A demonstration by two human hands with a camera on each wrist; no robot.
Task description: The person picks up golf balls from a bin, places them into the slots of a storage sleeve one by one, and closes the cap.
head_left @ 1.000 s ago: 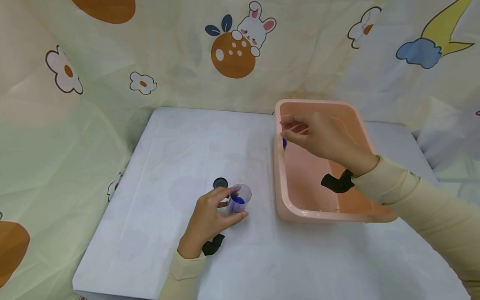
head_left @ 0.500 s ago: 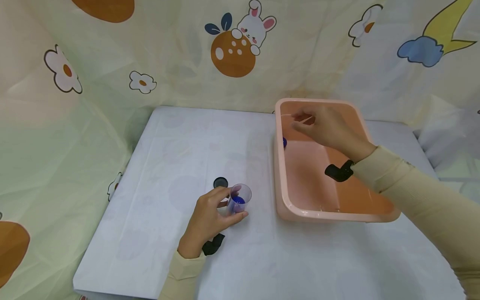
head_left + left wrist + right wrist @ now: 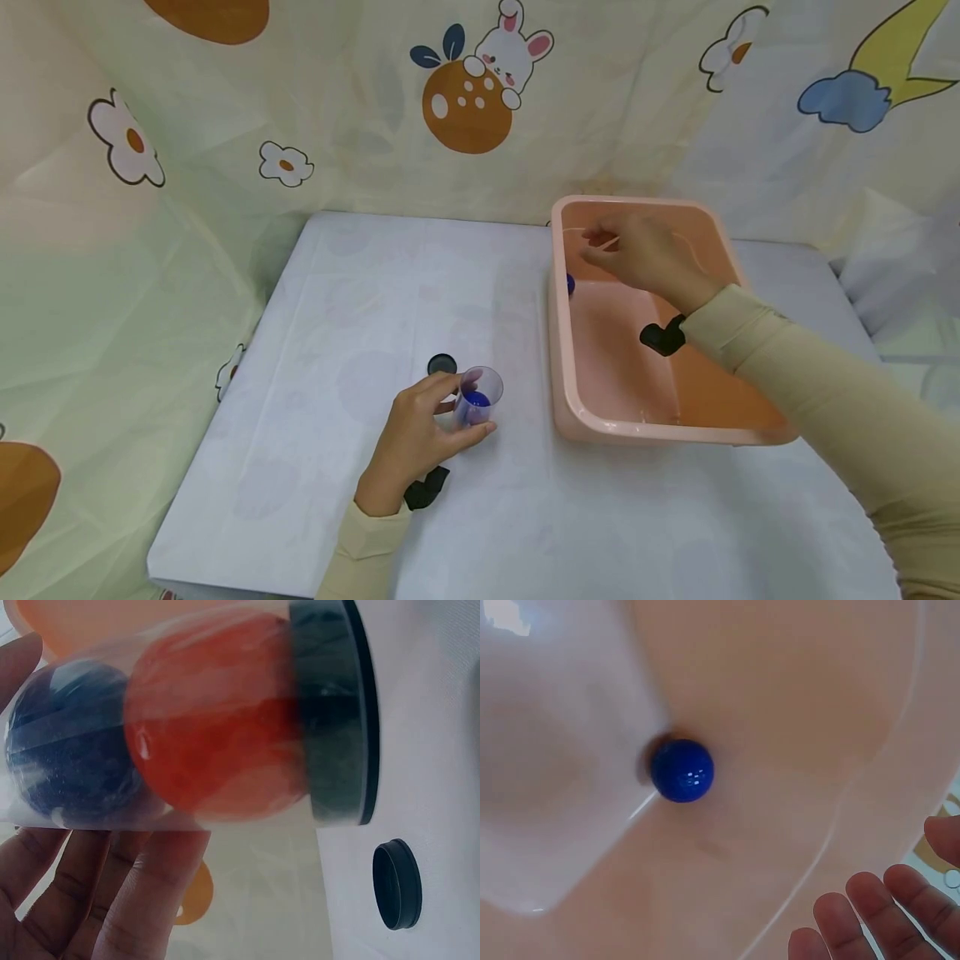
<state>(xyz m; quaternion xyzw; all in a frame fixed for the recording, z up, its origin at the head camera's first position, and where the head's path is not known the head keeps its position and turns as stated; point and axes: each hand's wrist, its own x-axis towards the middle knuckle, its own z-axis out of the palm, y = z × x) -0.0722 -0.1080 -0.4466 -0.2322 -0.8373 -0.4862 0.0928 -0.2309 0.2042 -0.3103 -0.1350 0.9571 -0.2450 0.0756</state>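
My left hand (image 3: 420,425) grips a clear plastic tube (image 3: 480,387) upright on the table, fingers on one side and thumb on the other. Inside it, in the left wrist view, a dark blue ball (image 3: 75,742) lies against an orange-red ball (image 3: 217,716), with a black cap (image 3: 334,712) closing the end by the red one. Over the back of a peach plastic tub (image 3: 566,367) hovers my right hand (image 3: 645,254), fingers loosely bent and holding nothing. A shiny blue ball (image 3: 682,770) rests in the tub's corner, apart from those fingers.
A loose black cap (image 3: 442,364) lies on the white-covered table (image 3: 360,333) just behind the tube. The tub's raised rim stands to the right of the tube. A patterned curtain (image 3: 360,100) hangs along the back and left.
My right hand has moved right, away from the tub's left rim, then settled slightly lower, uncovering more of the blue ball. My left hand and the tube stay in place.
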